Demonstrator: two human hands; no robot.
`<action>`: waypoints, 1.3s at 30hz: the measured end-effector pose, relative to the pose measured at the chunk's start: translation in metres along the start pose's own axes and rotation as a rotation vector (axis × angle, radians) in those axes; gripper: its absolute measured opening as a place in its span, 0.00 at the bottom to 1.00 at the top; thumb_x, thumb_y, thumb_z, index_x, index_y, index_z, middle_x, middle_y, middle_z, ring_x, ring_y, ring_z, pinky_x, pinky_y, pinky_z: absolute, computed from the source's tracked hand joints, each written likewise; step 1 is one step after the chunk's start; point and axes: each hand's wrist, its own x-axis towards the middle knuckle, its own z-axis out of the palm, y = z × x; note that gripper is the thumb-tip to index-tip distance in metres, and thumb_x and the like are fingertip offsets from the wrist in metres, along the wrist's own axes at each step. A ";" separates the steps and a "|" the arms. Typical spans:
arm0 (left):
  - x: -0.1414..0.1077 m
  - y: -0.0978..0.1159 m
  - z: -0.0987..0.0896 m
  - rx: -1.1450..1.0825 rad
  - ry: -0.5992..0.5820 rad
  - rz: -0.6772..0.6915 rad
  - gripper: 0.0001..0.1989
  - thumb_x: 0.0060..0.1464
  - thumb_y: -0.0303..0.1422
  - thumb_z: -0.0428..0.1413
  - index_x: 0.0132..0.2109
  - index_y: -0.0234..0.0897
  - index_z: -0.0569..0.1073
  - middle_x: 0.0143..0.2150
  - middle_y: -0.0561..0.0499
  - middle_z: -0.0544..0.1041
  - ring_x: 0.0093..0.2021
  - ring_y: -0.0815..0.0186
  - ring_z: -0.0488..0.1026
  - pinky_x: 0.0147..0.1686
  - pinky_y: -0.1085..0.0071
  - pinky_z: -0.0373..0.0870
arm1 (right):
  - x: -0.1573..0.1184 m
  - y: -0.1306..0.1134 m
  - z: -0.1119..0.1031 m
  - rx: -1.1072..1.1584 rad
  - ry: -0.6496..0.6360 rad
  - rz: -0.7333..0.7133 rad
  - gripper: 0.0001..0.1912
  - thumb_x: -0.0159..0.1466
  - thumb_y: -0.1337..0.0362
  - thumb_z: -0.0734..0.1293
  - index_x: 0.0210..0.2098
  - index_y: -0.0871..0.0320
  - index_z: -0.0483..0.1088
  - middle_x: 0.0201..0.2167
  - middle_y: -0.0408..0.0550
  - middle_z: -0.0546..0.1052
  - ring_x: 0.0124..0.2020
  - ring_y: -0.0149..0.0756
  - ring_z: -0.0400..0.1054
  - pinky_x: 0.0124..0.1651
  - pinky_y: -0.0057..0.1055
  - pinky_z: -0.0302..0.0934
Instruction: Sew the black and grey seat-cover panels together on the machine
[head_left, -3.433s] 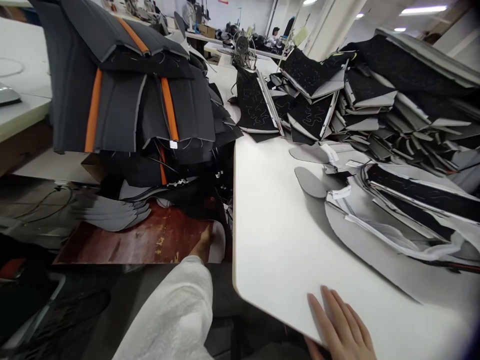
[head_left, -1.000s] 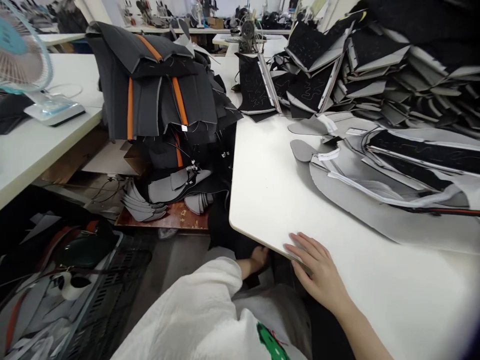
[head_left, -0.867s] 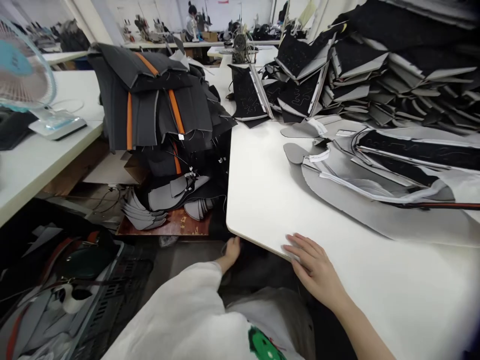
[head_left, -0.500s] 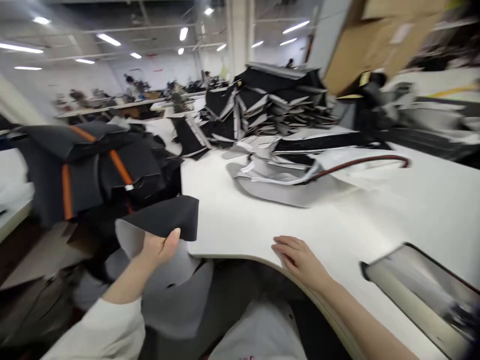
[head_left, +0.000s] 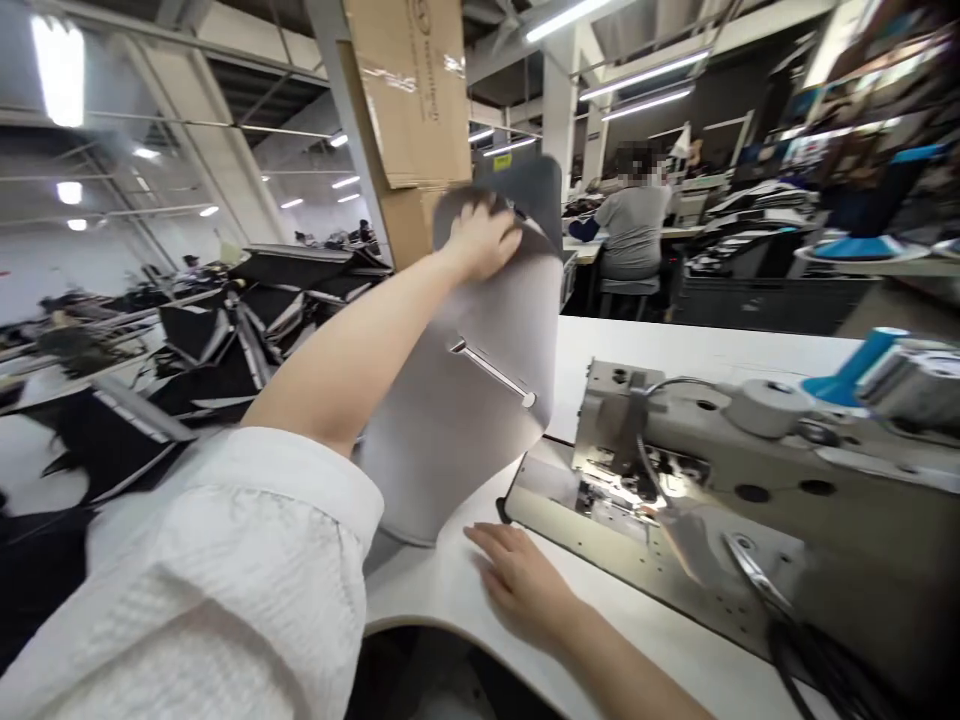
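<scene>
My left hand (head_left: 480,240) is raised ahead of me, closed on the upper part of a large grey panel (head_left: 427,430). This panel looks like stiff fabric; it hangs curved, with a narrow slit across it and a darker upper edge. Its lower edge is close to the white tabletop, and I cannot tell whether they touch. My right hand (head_left: 517,575) lies on the tabletop (head_left: 450,595) with fingers stretched out, holding nothing. Just right of both hands stands a sewing machine (head_left: 705,430), its needle area lit.
Scissors (head_left: 757,575) lie by the machine's base, near dark cables. Stacked black-and-grey pieces (head_left: 255,330) fill the left side. A cardboard box (head_left: 412,90) rises behind the panel. Farther back, a person in grey (head_left: 637,225) sits at another table. A blue thread-cone holder (head_left: 855,370) stands right.
My view has turned right, toward the sewing machine. My left hand has lifted the grey panel from beside the table's left edge up over the tabletop. My right hand stays on the table.
</scene>
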 end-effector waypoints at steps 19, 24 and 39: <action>-0.188 0.029 0.171 -0.127 -0.673 0.408 0.33 0.52 0.31 0.53 0.65 0.40 0.52 0.68 0.42 0.48 0.67 0.54 0.45 0.62 0.58 0.45 | -0.001 0.013 0.008 0.041 0.072 -0.036 0.11 0.61 0.71 0.59 0.35 0.54 0.72 0.43 0.45 0.74 0.43 0.36 0.64 0.45 0.34 0.55; -0.155 0.064 0.207 0.115 -0.686 0.537 0.30 0.44 0.37 0.61 0.55 0.36 0.67 0.60 0.39 0.64 0.62 0.48 0.55 0.59 0.52 0.48 | -0.015 0.010 0.009 -0.026 0.090 -0.053 0.09 0.62 0.68 0.59 0.35 0.52 0.71 0.47 0.42 0.73 0.47 0.36 0.63 0.47 0.34 0.54; -0.170 0.052 0.208 0.028 -0.989 0.390 0.12 0.40 0.38 0.63 0.32 0.36 0.76 0.35 0.43 0.78 0.41 0.52 0.74 0.42 0.62 0.67 | -0.014 0.024 0.015 -0.041 0.025 -0.241 0.18 0.52 0.73 0.62 0.40 0.52 0.73 0.33 0.41 0.77 0.37 0.34 0.68 0.43 0.29 0.59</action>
